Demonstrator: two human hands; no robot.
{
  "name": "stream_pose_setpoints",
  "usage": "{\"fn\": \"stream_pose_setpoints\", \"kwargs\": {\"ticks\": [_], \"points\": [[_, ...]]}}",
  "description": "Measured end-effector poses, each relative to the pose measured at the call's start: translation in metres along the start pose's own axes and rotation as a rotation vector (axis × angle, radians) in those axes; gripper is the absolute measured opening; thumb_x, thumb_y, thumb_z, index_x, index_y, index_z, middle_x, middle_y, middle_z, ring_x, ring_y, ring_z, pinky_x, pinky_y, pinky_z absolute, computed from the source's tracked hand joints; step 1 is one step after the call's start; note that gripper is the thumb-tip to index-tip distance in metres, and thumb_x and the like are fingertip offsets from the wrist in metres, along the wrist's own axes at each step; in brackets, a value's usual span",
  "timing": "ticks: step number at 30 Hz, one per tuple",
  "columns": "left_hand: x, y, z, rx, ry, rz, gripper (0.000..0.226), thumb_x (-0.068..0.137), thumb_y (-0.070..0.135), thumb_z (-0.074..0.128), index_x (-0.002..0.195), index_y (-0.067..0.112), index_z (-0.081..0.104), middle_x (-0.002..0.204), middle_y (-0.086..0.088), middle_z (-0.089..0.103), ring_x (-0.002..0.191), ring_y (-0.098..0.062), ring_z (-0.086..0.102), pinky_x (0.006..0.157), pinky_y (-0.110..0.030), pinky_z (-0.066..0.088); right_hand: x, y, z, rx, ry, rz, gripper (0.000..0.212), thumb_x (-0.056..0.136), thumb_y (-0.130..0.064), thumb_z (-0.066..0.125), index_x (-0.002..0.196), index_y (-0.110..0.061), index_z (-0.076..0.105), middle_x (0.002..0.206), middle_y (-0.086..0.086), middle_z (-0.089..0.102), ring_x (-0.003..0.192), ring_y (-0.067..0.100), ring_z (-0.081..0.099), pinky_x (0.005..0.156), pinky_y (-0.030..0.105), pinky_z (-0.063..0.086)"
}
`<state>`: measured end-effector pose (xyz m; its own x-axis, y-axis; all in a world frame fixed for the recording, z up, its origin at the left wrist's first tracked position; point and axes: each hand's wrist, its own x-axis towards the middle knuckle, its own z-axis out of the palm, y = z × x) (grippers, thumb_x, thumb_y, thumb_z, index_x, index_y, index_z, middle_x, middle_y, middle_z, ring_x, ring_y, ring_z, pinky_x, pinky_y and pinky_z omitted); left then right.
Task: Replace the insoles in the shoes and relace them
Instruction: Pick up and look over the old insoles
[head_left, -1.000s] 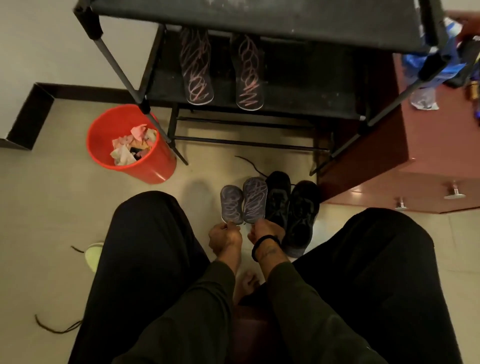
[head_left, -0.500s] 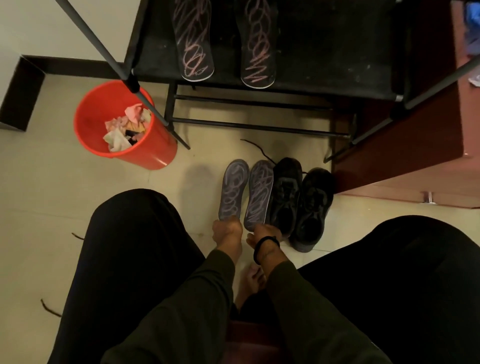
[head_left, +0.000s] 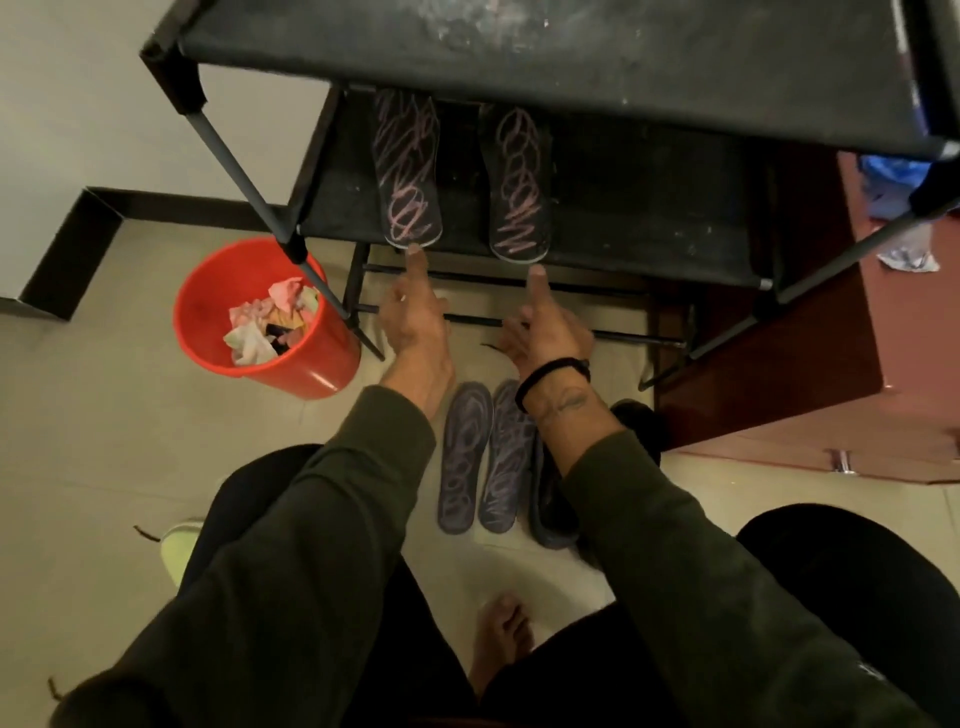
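Two dark insoles with pink scribbles lie on the rack's lower shelf, a left insole (head_left: 407, 171) and a right insole (head_left: 519, 182). My left hand (head_left: 413, 312) stretches toward the left one, its fingertip at the insole's near edge. My right hand (head_left: 545, 325) reaches toward the right one, its fingertip just short of it. Both hands hold nothing. Two greyer insoles (head_left: 465, 457) (head_left: 508, 462) lie side by side on the floor below my arms. A black shoe (head_left: 553, 504) lies beside them, mostly hidden by my right forearm.
A black shoe rack (head_left: 623, 57) stands ahead. Left of it sits a red bucket (head_left: 208, 322) holding crumpled paper. A reddish-brown cabinet (head_left: 831, 364) stands at right. My bare foot (head_left: 501, 639) rests on the tiled floor between my knees.
Both hands let go of the floor insoles' near ends and reached up and forward to the rack's lower shelf. The grey insoles stay flat on the floor.
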<state>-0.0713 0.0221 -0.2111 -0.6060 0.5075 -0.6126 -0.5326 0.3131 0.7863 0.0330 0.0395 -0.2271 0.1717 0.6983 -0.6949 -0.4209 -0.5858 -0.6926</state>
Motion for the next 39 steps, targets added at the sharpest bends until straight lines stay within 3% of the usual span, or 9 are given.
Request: {"fn": "stream_pose_setpoints", "kwargs": {"ticks": [4,8,11,16,21,26,29,35,39], "points": [[0.003,0.033,0.003,-0.046,-0.125,-0.086,0.055,0.097,0.054,0.061,0.139,0.019,0.055,0.126,-0.004,0.063,0.107,-0.019,0.066,0.101,-0.041,0.053,0.010,-0.017,0.013,0.076,-0.080,0.051,0.032,0.079,-0.035,0.085,0.084,-0.010,0.066,0.068,0.002,0.067,0.057,0.015,0.065,0.057,0.030,0.053],[0.005,0.043,0.008,-0.099,-0.110,-0.119,0.031,0.107,0.030,0.048,0.133,0.015,0.056,0.122,-0.006,0.065,0.106,-0.016,0.065,0.106,-0.040,0.050,0.010,-0.027,0.024,0.068,-0.090,0.074,0.032,0.084,-0.026,0.081,0.104,-0.004,0.069,0.086,0.010,0.076,0.069,0.016,0.072,0.055,0.025,0.055],[-0.001,0.043,0.006,-0.071,-0.089,-0.132,0.023,0.108,0.024,0.046,0.123,0.015,0.061,0.110,-0.001,0.068,0.104,-0.016,0.069,0.102,-0.038,0.052,0.000,-0.031,0.022,0.056,-0.074,0.094,0.020,0.087,-0.018,0.077,0.098,-0.003,0.070,0.072,0.007,0.072,0.054,0.011,0.068,0.050,0.023,0.054],[-0.001,0.040,-0.006,-0.022,-0.111,-0.123,0.026,0.104,0.030,0.055,0.122,0.016,0.068,0.106,0.003,0.075,0.095,-0.011,0.071,0.096,-0.035,0.054,-0.018,-0.031,0.010,0.055,-0.102,0.094,0.006,0.090,-0.012,0.073,0.089,-0.006,0.070,0.077,0.007,0.073,0.052,0.007,0.064,0.050,0.021,0.054],[0.002,0.054,-0.003,0.034,-0.122,-0.091,0.038,0.096,0.050,0.065,0.109,0.016,0.071,0.100,0.002,0.077,0.085,-0.013,0.068,0.081,-0.033,0.055,-0.040,-0.035,-0.005,0.085,-0.134,0.055,0.007,0.088,-0.008,0.073,0.094,-0.006,0.071,0.077,0.008,0.073,0.054,0.010,0.065,0.057,0.023,0.056],[0.011,0.077,0.007,0.067,-0.095,-0.041,0.031,0.096,0.039,0.070,0.109,0.011,0.072,0.078,-0.001,0.074,0.055,-0.008,0.063,0.055,-0.023,0.052,-0.060,-0.035,-0.030,0.094,-0.146,0.123,0.009,0.091,-0.002,0.065,0.093,-0.010,0.068,0.075,0.007,0.068,0.057,0.010,0.061,0.058,0.024,0.053],[0.003,0.075,0.008,0.075,-0.058,0.016,0.028,0.096,0.038,0.069,0.107,0.012,0.072,0.082,-0.001,0.078,0.062,-0.008,0.070,0.058,-0.022,0.055,-0.065,-0.036,-0.045,0.088,-0.121,0.125,0.011,0.092,-0.002,0.063,0.091,-0.012,0.068,0.076,0.006,0.067,0.056,0.009,0.059,0.055,0.023,0.051],[-0.070,0.042,-0.032,-0.065,-0.115,-0.092,0.019,0.095,0.026,0.071,0.106,0.011,0.073,0.085,-0.002,0.079,0.068,-0.010,0.070,0.066,-0.025,0.058,-0.093,-0.028,-0.061,0.136,-0.097,0.115,0.012,0.093,-0.002,0.062,0.087,-0.011,0.065,0.075,0.006,0.065,0.054,0.009,0.057,0.050,0.020,0.051],[-0.137,0.022,-0.065,-0.114,-0.125,-0.137,0.016,0.093,0.025,0.073,0.102,0.012,0.074,0.088,-0.003,0.079,0.074,-0.013,0.070,0.073,-0.028,0.059,-0.126,-0.025,-0.074,0.155,-0.103,0.099,0.014,0.096,-0.003,0.059,0.085,-0.012,0.063,0.075,0.005,0.063,0.059,0.010,0.054,0.059,0.023,0.048]]}}
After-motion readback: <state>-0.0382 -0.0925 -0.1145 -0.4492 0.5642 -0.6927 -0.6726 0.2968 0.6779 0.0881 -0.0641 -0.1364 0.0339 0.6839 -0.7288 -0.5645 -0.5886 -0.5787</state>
